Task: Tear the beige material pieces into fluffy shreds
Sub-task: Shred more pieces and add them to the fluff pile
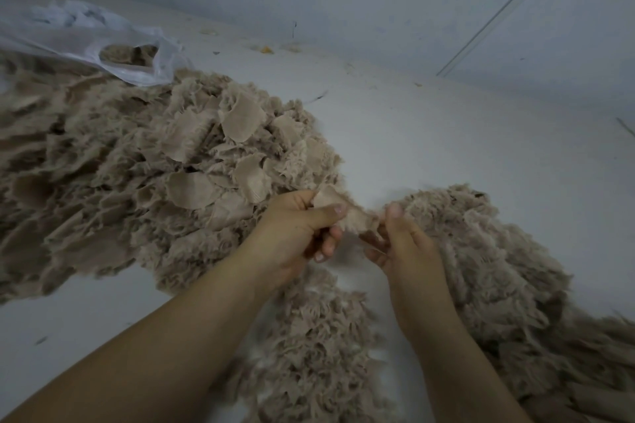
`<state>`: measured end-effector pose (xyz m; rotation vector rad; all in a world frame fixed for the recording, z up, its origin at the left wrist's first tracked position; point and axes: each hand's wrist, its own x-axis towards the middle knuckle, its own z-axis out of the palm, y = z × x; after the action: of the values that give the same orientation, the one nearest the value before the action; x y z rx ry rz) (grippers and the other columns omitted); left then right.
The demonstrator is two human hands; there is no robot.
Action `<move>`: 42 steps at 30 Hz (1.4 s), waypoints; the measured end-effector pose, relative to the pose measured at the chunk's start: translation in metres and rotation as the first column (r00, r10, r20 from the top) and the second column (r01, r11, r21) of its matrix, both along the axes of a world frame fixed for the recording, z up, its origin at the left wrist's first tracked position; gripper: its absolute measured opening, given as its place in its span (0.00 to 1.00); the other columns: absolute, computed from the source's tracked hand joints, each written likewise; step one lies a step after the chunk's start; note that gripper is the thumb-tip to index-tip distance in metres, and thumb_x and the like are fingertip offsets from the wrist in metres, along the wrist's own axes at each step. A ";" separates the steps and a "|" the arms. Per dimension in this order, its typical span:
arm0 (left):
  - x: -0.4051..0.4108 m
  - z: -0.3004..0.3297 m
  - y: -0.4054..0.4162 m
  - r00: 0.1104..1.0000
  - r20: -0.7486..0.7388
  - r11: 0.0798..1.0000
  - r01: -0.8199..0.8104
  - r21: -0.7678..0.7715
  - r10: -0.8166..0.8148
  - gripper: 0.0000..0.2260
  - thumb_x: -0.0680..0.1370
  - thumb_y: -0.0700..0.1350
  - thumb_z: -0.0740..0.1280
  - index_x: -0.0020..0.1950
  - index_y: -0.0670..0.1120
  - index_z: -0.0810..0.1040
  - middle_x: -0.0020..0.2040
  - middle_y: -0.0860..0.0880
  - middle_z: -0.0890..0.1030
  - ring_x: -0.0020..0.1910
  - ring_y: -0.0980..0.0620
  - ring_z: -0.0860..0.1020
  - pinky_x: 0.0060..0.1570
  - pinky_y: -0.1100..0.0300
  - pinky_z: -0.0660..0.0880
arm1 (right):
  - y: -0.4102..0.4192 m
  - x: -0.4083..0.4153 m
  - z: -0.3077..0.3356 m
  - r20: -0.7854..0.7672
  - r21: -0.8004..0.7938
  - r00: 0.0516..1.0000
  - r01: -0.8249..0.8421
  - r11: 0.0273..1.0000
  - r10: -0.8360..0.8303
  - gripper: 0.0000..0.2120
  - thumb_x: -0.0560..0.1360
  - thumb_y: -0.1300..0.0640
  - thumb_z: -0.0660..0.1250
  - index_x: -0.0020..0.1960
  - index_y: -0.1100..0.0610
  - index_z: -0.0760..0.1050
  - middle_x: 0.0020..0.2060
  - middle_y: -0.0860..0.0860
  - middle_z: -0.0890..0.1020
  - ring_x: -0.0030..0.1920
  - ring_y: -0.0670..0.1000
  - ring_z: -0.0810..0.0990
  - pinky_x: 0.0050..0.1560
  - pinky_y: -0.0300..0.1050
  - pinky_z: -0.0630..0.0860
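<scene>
A small beige piece [355, 216] is stretched between my two hands, frayed and fuzzy in the middle. My left hand [295, 233] pinches its left end between thumb and curled fingers. My right hand [402, 244] pinches the right end. A big heap of beige pieces [144, 175], flat patches mixed with fuzzy ones, spreads over the left half of the pale floor. A pile of fluffy shreds [488, 268] lies to the right of my hands and runs down toward the bottom edge.
A white plastic bag [103, 41] with some beige material showing through its opening lies at the back left. The pale floor [446, 134] meets a wall at the back. Small scraps and a yellow bit [267, 49] lie near the wall.
</scene>
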<state>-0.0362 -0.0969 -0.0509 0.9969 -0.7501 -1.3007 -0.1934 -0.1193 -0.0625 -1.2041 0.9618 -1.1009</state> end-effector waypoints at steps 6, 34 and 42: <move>-0.003 -0.001 0.000 1.000 0.004 1.000 -0.004 -0.007 0.004 0.04 0.78 0.35 0.67 0.44 0.38 0.75 0.27 0.43 0.75 0.20 0.51 0.68 0.20 0.65 0.62 | 0.002 -0.001 0.002 -0.198 -0.095 0.979 0.036 0.995 -0.055 0.22 0.79 0.51 0.68 0.31 0.60 0.71 0.28 0.57 0.69 0.32 0.51 0.68 0.36 0.48 0.70; -0.034 -0.007 -0.034 0.492 0.868 0.986 0.101 -0.135 0.069 0.13 0.77 0.32 0.65 0.60 0.41 0.79 0.42 0.50 0.79 0.35 0.63 0.75 0.38 0.75 0.71 | -0.007 -0.005 0.005 0.399 0.178 0.835 0.335 0.925 -0.379 0.14 0.82 0.63 0.61 0.41 0.60 0.80 0.37 0.54 0.85 0.44 0.51 0.86 0.45 0.40 0.81; -0.051 -0.011 -0.067 0.009 0.997 0.963 0.260 -0.072 0.072 0.18 0.78 0.47 0.61 0.68 0.57 0.68 0.51 0.50 0.69 0.42 0.47 0.75 0.29 0.57 0.65 | -0.008 -0.003 0.005 0.359 0.130 0.856 0.348 0.928 -0.372 0.12 0.84 0.61 0.58 0.62 0.62 0.78 0.58 0.54 0.84 0.61 0.49 0.82 0.63 0.43 0.76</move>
<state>-0.0875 -0.1641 -0.0616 1.6724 -2.1015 -0.2641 -0.1960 -0.1278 -0.0577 -0.7312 0.9284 -1.5264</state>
